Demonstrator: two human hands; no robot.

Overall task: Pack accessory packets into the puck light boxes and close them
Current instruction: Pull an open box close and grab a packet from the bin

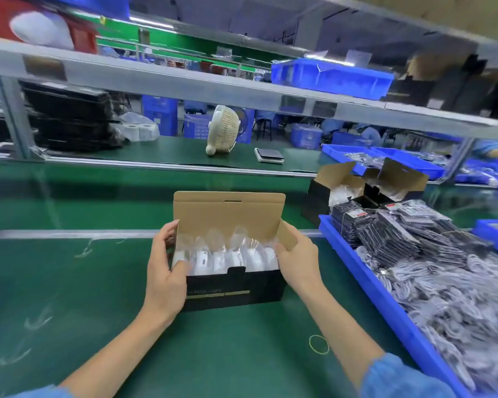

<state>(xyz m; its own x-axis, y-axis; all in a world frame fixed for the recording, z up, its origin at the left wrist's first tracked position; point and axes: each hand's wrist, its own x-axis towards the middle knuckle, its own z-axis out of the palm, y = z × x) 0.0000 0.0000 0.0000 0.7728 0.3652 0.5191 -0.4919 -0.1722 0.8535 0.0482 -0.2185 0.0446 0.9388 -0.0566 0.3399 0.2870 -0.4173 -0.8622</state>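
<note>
Steadying the open puck light box (pixel 233 285) on the green table (pixel 69 282): left hand (pixel 164 280) grips its left end, right hand (pixel 298 261) pinches the side flap (pixel 288 235). Tuck flaps inward before lowering the lid (pixel 229 214); accessory packets (pixel 385 234) wait in the blue bin (pixel 365 282).

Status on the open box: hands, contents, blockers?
Left hand and right hand grip the ends of the puck light box. Lid up, bagged lights showing. Accessory packets wait in the blue bin. Nothing blocking.
</note>
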